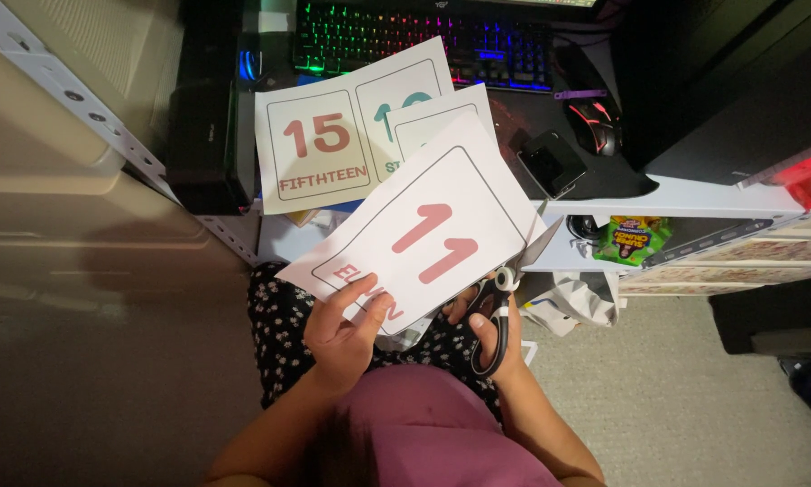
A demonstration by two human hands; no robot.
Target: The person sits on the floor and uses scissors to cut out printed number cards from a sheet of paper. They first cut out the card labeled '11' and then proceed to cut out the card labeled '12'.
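Head camera looks down at a seated person's lap. Left hand pinches the lower edge of a white number card, tilted above the knees. Right hand has its grip closed through black-handled scissors, blades at the card's right edge. More printed sheets lie on the table beside a backlit keyboard.

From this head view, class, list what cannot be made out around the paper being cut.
- Scissors: blades mostly behind the number card that the left hand holds; only the black handles in the right hand show.
- Two cards under it on the printed sheet: their numbers are overlapped.
- Keyboard: cut off by the top edge.
- Green packet: too small to identify.
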